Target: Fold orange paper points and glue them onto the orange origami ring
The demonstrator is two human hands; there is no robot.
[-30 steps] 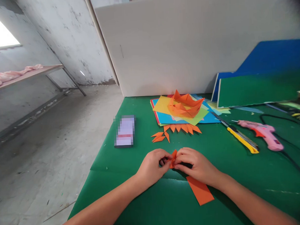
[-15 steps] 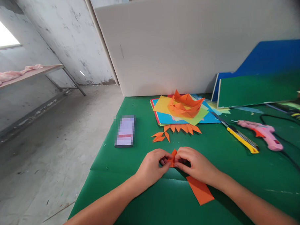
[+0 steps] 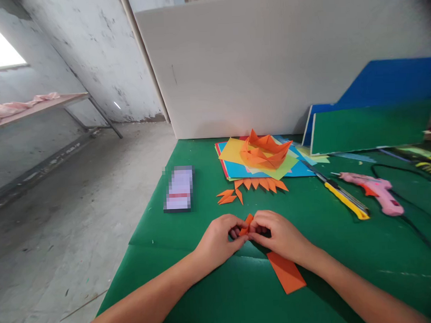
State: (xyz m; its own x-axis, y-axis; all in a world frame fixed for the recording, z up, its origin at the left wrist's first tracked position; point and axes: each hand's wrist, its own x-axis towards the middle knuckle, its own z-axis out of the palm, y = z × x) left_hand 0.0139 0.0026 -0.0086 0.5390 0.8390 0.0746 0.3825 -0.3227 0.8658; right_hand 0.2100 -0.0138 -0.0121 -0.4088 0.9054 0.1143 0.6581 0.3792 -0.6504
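Observation:
Both hands meet over the green table [image 3: 207,300], pinching a small folded orange paper piece [image 3: 247,223] between their fingertips. My left hand [image 3: 219,240] grips it from the left, and my right hand [image 3: 281,237] from the right. A flat orange paper strip [image 3: 286,272] lies on the table under my right wrist. Just beyond the hands sits a row of several small folded orange points [image 3: 259,184]. Behind them an orange folded crown shape [image 3: 267,149] rests on a stack of coloured paper sheets [image 3: 237,167].
A phone [image 3: 179,188] lies at the left of the table. A yellow utility knife [image 3: 344,198] and a pink glue gun [image 3: 376,192] with black cable lie at right. Green and blue boards [image 3: 367,126] lean against a white panel [image 3: 268,59]. The floor drops off left.
The fingers have worked the orange piece slightly, pressing it lower between the hands. The view has shifted a little; nothing else has moved.

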